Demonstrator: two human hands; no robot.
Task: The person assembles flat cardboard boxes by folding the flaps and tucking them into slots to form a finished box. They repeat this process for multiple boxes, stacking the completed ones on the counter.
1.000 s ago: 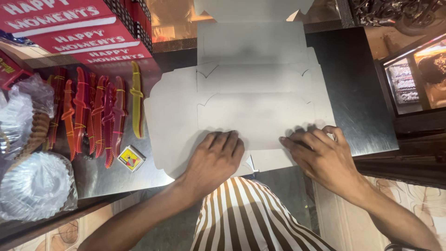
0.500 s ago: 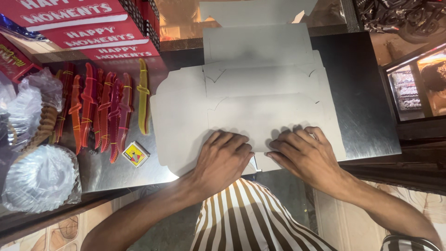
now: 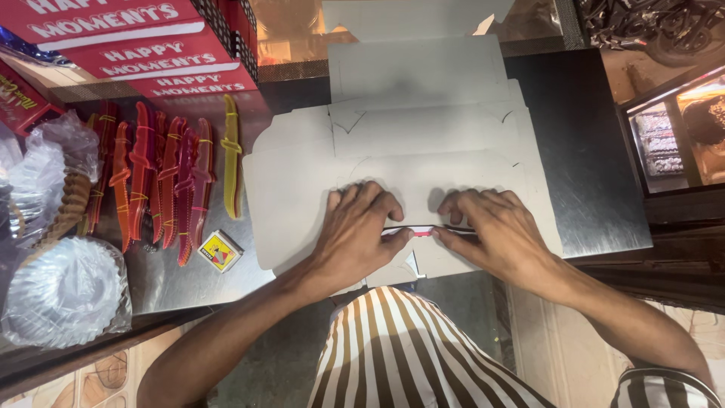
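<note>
Your left hand (image 3: 355, 227) and right hand (image 3: 491, 230) lie palm-down, fingers curled at the tips, pressing the near flap of the flat grey cardboard box blank (image 3: 423, 143) — neither pinches anything; both bear down along a fold line where a thin strip of pink shows between your thumbs. To fold well, I judge you should keep both thumbs on the crease and press evenly so the flap bends straight and does not buckle at the middle. The blank spreads away from your hands across the steel counter (image 3: 589, 189), its far panels reaching the back edge, its near edge overhanging toward your striped shirt (image 3: 408, 355). Left of the blank lies a row of coloured plastic knives (image 3: 162, 177), with a small yellow matchbox (image 3: 219, 251) just beside your left wrist. Further left sit bagged foil dishes (image 3: 64, 291), and red boxes (image 3: 136, 45) are stacked at the far corner.
</note>
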